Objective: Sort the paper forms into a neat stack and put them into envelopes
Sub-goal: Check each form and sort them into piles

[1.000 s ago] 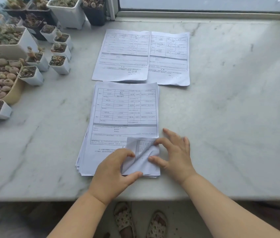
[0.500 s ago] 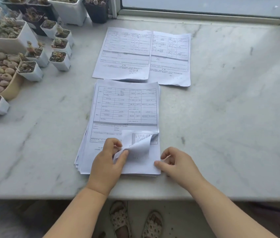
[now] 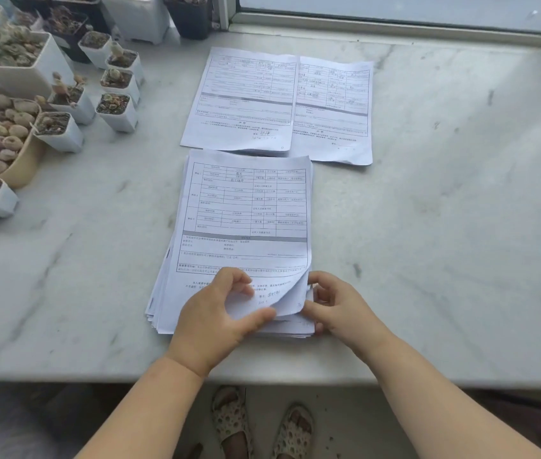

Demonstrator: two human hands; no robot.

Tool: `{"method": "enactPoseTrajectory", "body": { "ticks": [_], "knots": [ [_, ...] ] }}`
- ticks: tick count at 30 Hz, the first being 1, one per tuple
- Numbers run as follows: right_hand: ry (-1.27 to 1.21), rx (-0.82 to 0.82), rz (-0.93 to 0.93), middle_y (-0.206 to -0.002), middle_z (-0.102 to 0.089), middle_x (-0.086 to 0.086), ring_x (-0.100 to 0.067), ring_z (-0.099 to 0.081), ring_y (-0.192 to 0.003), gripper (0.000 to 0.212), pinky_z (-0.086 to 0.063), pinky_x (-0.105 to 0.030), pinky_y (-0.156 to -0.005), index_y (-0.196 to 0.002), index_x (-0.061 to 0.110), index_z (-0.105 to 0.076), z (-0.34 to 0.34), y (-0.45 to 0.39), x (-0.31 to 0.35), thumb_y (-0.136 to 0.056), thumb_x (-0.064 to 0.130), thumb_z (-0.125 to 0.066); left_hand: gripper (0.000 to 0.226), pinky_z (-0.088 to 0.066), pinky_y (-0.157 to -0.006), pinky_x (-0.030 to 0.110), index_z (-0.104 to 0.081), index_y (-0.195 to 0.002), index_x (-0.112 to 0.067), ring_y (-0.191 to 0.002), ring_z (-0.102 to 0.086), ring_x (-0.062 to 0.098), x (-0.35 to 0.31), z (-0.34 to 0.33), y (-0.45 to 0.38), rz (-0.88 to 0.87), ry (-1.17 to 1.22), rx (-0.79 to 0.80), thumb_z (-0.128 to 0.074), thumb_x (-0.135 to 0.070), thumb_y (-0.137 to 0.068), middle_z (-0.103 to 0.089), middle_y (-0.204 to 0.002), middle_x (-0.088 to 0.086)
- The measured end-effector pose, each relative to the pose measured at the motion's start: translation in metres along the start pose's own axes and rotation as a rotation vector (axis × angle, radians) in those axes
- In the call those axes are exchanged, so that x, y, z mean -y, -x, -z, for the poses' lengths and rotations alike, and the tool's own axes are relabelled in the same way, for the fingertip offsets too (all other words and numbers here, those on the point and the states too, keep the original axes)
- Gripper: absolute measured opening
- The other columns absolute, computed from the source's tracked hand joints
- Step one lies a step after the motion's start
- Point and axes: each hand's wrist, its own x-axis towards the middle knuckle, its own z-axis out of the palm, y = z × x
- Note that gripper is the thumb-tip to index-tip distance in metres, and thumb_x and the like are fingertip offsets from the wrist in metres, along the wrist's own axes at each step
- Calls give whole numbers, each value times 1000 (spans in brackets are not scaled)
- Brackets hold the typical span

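A thick stack of forms (image 3: 242, 226) lay on the marble desk (image 3: 444, 226), close to its near edge. Its sheets were a bit uneven on the left side. The left hand (image 3: 219, 313) rested on the near end of the stack, with its thumb and curled fingers pinching the near right corner of the top sheet (image 3: 290, 294), which curled up off the pile. That hand hid part of the bottom lines of print. The right hand (image 3: 338, 304) sat at the right near corner of the stack, with its fingers curled against the edges of the sheets; I could not tell how many sheets it held. Farther back lay two more forms (image 3: 279, 101), the left one overlapping the right one. Their print was too small to read. Small white pots of plants (image 3: 73, 104) stood at the far left, and some were cut off by the edge of the view. A window frame (image 3: 395, 26) ran along the back. Under the desk edge, two feet in sandals (image 3: 259, 425) showed, partly cut off.
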Motion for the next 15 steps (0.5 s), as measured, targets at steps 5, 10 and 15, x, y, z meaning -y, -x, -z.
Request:
{"method": "enactPoseTrajectory", "body": {
  "ticks": [5, 10, 15],
  "knots": [
    [20, -123, 1, -66, -53, -1, -12, -53, -58, 36, -45, -21, -53, -107, 21, -45, -5, -3, 2, -85, 11, -72, 26, -41, -68, 15, -52, -93, -38, -83, -57, -3, 8, -3, -1, -89, -76, -47, -54, -53, -71, -63, -82, -18],
    [-88, -25, 6, -97, -66, -11, -27, -67, -80, 43, -54, -36, -74, -106, 26, -47, 6, 4, 5, -78, 0, -68, 45, -37, -53, 25, -41, -123, -41, -51, -44, 13, 6, -8, -6, 6, 87, -180, -60, -21, -88, -51, -57, 5],
    [-41, -21, 18, -86, -59, -14, -25, -52, -75, 34, -44, -41, -75, -97, 38, -63, 1, -3, 4, -67, 26, -74, 23, -39, -69, 6, -61, -86, -41, -74, -57, -5, 7, -11, 1, -81, 88, -112, -54, -19, -79, -63, -83, -25]
  ]
}}
